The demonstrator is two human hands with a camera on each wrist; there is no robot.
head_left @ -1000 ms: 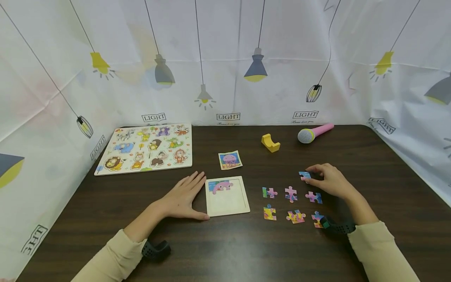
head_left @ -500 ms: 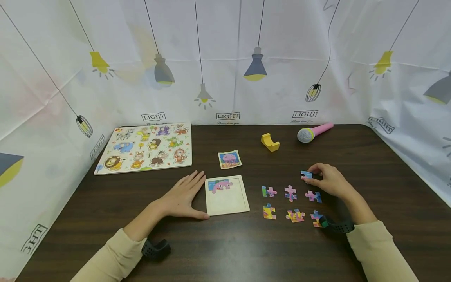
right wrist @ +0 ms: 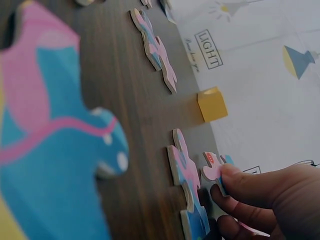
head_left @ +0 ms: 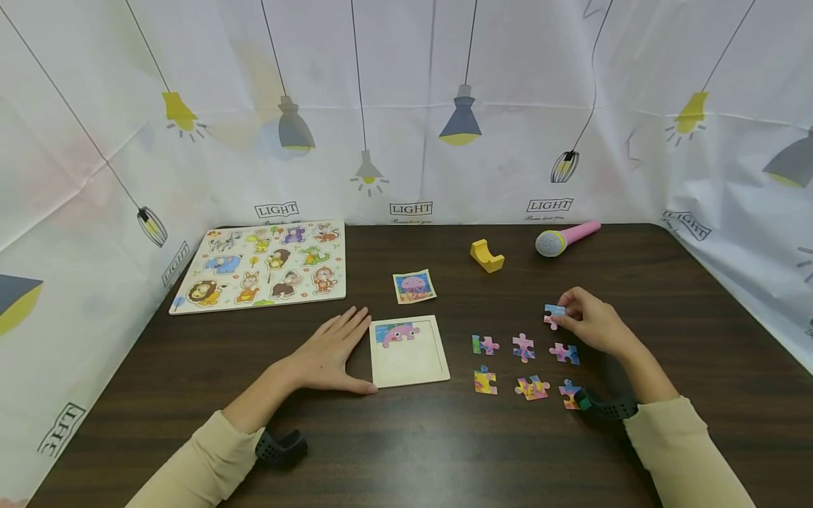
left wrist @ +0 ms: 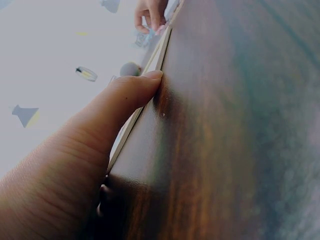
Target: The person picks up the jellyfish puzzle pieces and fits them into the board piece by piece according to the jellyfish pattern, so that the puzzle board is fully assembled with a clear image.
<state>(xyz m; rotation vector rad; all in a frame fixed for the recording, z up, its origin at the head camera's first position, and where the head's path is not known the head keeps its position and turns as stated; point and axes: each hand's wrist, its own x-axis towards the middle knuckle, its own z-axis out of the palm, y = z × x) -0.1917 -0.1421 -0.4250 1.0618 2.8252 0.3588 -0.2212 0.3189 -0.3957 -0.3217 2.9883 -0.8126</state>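
My right hand (head_left: pixel 593 321) pinches a blue and pink jigsaw piece (head_left: pixel 552 315) between thumb and fingers. In the right wrist view the held jigsaw piece (right wrist: pixel 212 170) stands tilted up, its pink side with a red spot showing. Several loose jigsaw pieces (head_left: pixel 524 348) lie in two rows just in front of that hand. My left hand (head_left: pixel 327 356) lies flat with straight fingers along the left side of a square wooden puzzle tray (head_left: pixel 409 370), thumb at its near corner. Joined pieces (head_left: pixel 399 334) showing a pink animal's head fill the tray's upper left.
A small octopus picture card (head_left: pixel 415 288) lies behind the tray. At the back left rests a large animal puzzle board (head_left: pixel 257 268). A yellow curved block (head_left: pixel 487 257) and a pink toy microphone (head_left: pixel 565 240) lie at the back right, before the printed curtain.
My right hand has shifted slightly right with the jigsaw piece and tilted it up, so more of its pink part shows. The left hand and tray have stayed put.
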